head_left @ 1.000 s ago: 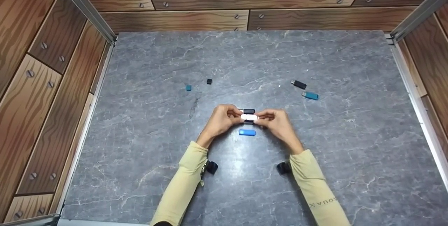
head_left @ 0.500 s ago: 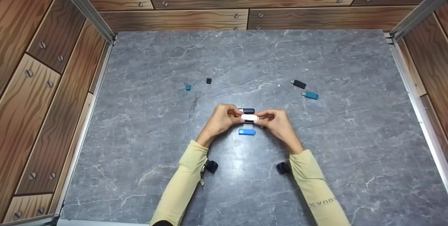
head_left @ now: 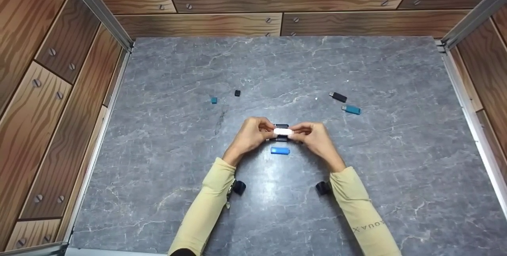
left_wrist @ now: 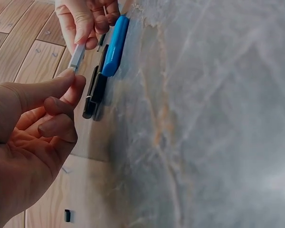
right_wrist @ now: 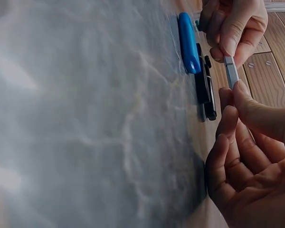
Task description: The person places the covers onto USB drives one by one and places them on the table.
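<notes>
A white USB stick (head_left: 283,131) is held level between both hands, above the table. My left hand (head_left: 251,135) pinches its left end between thumb and forefinger, the other fingers curled. At the right end my right hand (head_left: 317,139) pinches it the same way. In both wrist views the stick (left_wrist: 77,57) shows edge-on, with a seam near the left hand's fingertips (right_wrist: 229,46). Below it lie black USB sticks (head_left: 281,139), partly hidden by the white one and the fingers. A blue USB stick (head_left: 280,151) lies nearest the body.
At the back right lie a black USB stick (head_left: 339,97) and a teal one (head_left: 352,109), their metal plugs bare. Back left are a small black cap (head_left: 237,93) and a teal cap (head_left: 214,100). Wood-patterned walls (head_left: 222,24) edge the grey marbled table (head_left: 178,65).
The white USB stick has shifted slightly away from the body, covering more of the farther black stick. Both hands keep their pinch on it.
</notes>
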`<state>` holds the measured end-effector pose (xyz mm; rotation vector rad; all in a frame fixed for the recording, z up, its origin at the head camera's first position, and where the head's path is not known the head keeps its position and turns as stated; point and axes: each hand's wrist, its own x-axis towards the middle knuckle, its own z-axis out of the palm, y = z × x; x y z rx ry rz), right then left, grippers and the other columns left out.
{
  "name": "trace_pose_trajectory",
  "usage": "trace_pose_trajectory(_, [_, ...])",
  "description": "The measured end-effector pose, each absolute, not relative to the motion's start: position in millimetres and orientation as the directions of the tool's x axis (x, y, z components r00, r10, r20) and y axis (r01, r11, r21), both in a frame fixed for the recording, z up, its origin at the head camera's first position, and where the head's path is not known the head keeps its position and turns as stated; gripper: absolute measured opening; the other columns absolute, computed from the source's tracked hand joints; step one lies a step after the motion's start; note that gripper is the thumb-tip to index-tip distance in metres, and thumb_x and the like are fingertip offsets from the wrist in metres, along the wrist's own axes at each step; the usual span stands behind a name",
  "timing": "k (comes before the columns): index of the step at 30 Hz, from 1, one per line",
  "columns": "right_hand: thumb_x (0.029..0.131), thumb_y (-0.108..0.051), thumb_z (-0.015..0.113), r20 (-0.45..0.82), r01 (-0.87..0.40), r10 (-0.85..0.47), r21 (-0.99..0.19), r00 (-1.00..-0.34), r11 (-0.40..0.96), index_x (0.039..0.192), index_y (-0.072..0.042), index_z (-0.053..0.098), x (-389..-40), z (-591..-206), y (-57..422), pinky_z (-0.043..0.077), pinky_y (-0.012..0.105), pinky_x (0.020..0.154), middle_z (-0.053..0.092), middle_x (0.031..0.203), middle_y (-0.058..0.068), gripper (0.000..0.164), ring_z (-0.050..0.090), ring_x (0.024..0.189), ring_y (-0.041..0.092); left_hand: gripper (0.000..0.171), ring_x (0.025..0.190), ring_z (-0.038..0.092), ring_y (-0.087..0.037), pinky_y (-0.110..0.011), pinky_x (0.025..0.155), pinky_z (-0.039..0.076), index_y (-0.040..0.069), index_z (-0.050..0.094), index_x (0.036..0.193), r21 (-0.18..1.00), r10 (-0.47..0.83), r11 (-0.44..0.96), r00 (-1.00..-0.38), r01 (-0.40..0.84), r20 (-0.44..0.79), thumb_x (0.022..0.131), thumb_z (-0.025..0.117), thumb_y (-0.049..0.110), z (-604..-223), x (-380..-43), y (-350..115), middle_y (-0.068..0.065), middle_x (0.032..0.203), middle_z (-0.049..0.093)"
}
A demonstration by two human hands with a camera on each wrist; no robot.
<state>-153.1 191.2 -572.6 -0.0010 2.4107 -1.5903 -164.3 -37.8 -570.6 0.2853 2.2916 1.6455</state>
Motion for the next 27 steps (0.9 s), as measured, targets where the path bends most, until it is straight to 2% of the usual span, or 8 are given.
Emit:
trace_pose_trajectory(5, [0.088,-0.004,0.084,-0.181,0.103,-0.148,-0.898,-0.972,0.427,0.109,0.004,0.079,-162,-568,190,0.052,0.017,0.06,0.081,0.102,0.021,0.023,0.066,0.069,0.0,0.016,0.074,0.067,-0.007,-0.018,0.066,0.056,-0.003,0.078,0.103,0.939,0.33,0.344,-0.936,-0.002,-0.123,0.087,0.081,-0.002,-567,-172,-38,-0.02,0.099,0.079])
trace_pose_trajectory(11, [0.088,-0.006,0.084,-0.162,0.076,-0.151,-0.887,-0.975,0.455,0.11,0.004,0.077,-173,-564,187,0.053,0.015,0.064,0.08,0.104,0.023,0.025,0.066,0.071,-0.001,0.016,0.072,0.064,-0.003,-0.015,0.062,0.051,-0.002,0.079,0.105,0.926,0.339,0.373,-0.938,0.063,-0.073,0.089,0.08,0.0,-567,-185,-40,-0.02,0.099,0.08])
trace_pose_trajectory(18, [0.089,-0.003,0.083,-0.167,0.094,-0.135,-0.899,-0.977,0.429,0.113,0.008,0.074,-186,-565,182,0.049,0.016,0.056,0.081,0.1,0.02,0.028,0.063,0.067,-0.002,0.019,0.058,0.056,-0.011,-0.017,0.046,0.043,-0.002,0.076,0.111,0.927,0.317,0.376,-0.941,0.009,-0.119,0.092,0.078,0.001,-567,-197,-41,-0.02,0.099,0.08])
trace_pose_trajectory(23, [0.089,-0.004,0.083,-0.159,0.09,-0.119,-0.89,-0.98,0.446,0.111,0.007,0.074,-195,-567,180,0.049,0.013,0.06,0.08,0.102,0.023,0.026,0.063,0.068,-0.004,0.02,0.064,0.061,-0.013,-0.016,0.049,0.045,-0.001,0.076,0.111,0.905,0.319,0.421,-0.944,0.063,-0.082,0.092,0.078,0.003,-568,-207,-41,-0.019,0.102,0.08])
trace_pose_trajectory(27, [0.09,-0.004,0.082,-0.139,0.06,-0.138,-0.884,-0.981,0.463,0.111,0.008,0.074,-201,-568,180,0.05,0.012,0.065,0.08,0.102,0.024,0.025,0.062,0.071,-0.004,0.019,0.072,0.064,-0.011,-0.017,0.06,0.049,0.0,0.077,0.11,0.871,0.321,0.473,-0.947,0.13,-0.033,0.092,0.08,0.006,-570,-212,-41,-0.016,0.101,0.081])
